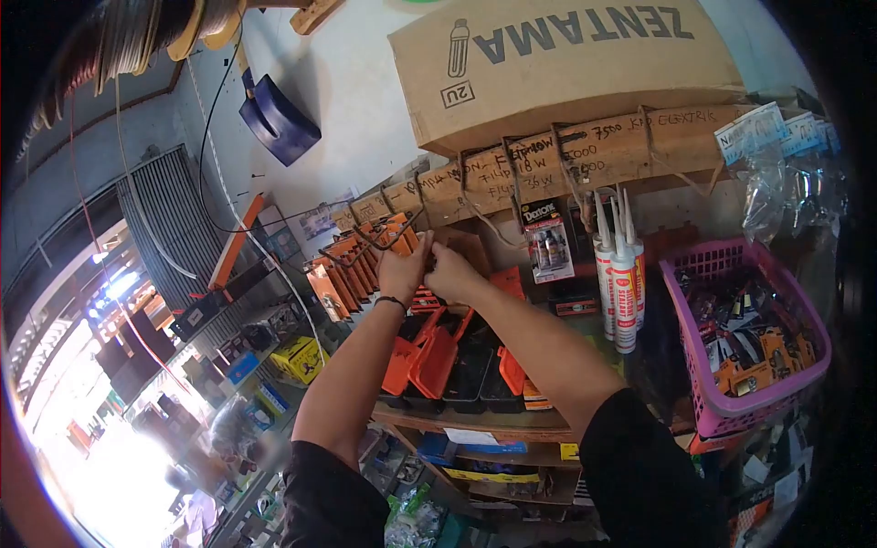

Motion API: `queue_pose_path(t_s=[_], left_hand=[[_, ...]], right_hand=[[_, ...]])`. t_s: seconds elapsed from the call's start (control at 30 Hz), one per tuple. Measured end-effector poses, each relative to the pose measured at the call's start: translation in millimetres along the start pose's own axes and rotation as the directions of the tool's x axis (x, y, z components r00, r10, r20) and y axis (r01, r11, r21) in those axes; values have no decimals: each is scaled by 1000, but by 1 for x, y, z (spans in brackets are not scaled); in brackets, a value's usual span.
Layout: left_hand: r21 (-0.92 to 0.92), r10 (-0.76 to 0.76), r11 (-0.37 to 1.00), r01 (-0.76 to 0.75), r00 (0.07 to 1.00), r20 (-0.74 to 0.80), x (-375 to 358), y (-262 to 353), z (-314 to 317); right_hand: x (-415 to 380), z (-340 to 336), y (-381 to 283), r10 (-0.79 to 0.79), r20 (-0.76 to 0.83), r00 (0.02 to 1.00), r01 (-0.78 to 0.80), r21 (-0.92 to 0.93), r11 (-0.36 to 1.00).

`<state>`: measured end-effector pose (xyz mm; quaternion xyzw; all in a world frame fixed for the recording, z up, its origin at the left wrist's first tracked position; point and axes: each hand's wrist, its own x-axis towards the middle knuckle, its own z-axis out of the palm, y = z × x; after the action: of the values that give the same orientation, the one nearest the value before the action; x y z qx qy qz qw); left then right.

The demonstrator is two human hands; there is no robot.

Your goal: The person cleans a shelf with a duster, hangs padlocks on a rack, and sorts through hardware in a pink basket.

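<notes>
Both hands raised to the shelf front, close together, nearly touching. My left hand (402, 268), black band at the wrist, has its fingers curled up by a dark metal hook (388, 239) hung with orange tool packs (352, 260); whether it actually grips the hook I cannot tell. My right hand (451, 272) is closed in a loose fist just right of it, against the brown backing; I cannot tell what it pinches.

Near, below the hands: orange-and-black trays (448, 361) standing in a row on a wooden shelf (475, 422).
Right of the hands: a Dextone glue card (548, 242), hanging; then white sealant tubes (621, 283), upright, nozzles up.
Far right: pink plastic basket (763, 397) holding small packets.
Above: cardboard strips with handwriting (585, 155), and over them a Zentama carton (566, 64).
Far left: blue dustpan (279, 119) on the white wall; cable coils (146, 32) overhead.
</notes>
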<state>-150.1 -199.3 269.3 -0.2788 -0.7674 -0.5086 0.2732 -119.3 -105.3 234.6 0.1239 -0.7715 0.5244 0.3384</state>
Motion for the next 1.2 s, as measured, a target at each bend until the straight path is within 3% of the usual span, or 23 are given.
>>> queue_pose_path(t_s=[0.07, 0.1, 0.23, 0.33, 0.4, 0.43, 0.5, 0.57, 0.6, 0.67, 0.77, 0.83, 0.9, 0.93, 1.03, 1.07, 1.1, 1.17, 1.2], left_hand=[[-10, -27, 1000, 27, 1000, 12, 13, -15, 9], [-25, -61, 998, 62, 998, 27, 20, -24, 11], [-103, -119, 985, 141, 975, 189, 10, -2, 6], [-68, -133, 987, 148, 972, 196, -2, 8, 4], [-84, -151, 982, 167, 974, 169, -9, 5, 3], [-142, -95, 983, 120, 981, 171, -8, -5, 5], [-204, -40, 976, 74, 985, 165, -9, -19, 11], [-103, -253, 963, 248, 967, -41, -16, -19, 17], [-104, -256, 962, 251, 966, -35, -18, -20, 14], [-388, -199, 886, 253, 964, 174, -31, 2, -3], [-259, -337, 892, 369, 927, 163, -22, -6, -4], [-242, -338, 896, 373, 925, 175, -14, -13, -4], [-155, -322, 925, 348, 931, 171, -8, -21, -1], [-153, -320, 933, 327, 945, 68, -12, -21, 3], [-160, -310, 934, 318, 948, 76, -15, -24, 5], [-139, -261, 956, 257, 965, -11, -15, -31, 11], [-147, -258, 955, 256, 966, 0, -16, -34, 17], [-285, -188, 943, 172, 982, -29, -22, -35, 22], [-221, -197, 960, 170, 975, -106, -30, -29, 27]], right_hand=[[-9, 1, -3, -198, -43, 979, 197, -45, 979], [-10, 1, -4, -197, -37, 980, 196, -31, 980], [1, -2, 0, -87, 45, 995, 90, -76, 993], [-1, -3, -2, 24, 70, 997, -15, -129, 992], [7, 11, 18, -135, -8, 991, 132, -158, 979], [5, 10, 17, -134, -3, 991, 132, -161, 978], [1, 7, 15, -290, 8, 957, 287, -159, 945], [7, 8, 21, -231, 33, 972, 233, -102, 967], [9, 9, 25, -170, 54, 984, 172, -41, 984], [16, 15, 34, -132, 11, 991, 132, -56, 990], [20, 19, 40, -103, 22, 994, 105, -101, 989], [20, 21, 41, -98, 65, 993, 106, -132, 986], [17, 24, 41, -126, -56, 990, 113, -192, 975], [14, 23, 37, -118, -60, 991, 103, -202, 974], [6, 17, 27, -89, -36, 995, 78, -237, 968], [4, 16, 26, -170, -31, 985, 159, -221, 962], [2, 15, 25, -253, -26, 967, 242, -206, 948], [5, 22, 31, -207, -28, 978, 195, -231, 953], [9, 26, 33, 5, -68, 998, 18, 325, 945]])
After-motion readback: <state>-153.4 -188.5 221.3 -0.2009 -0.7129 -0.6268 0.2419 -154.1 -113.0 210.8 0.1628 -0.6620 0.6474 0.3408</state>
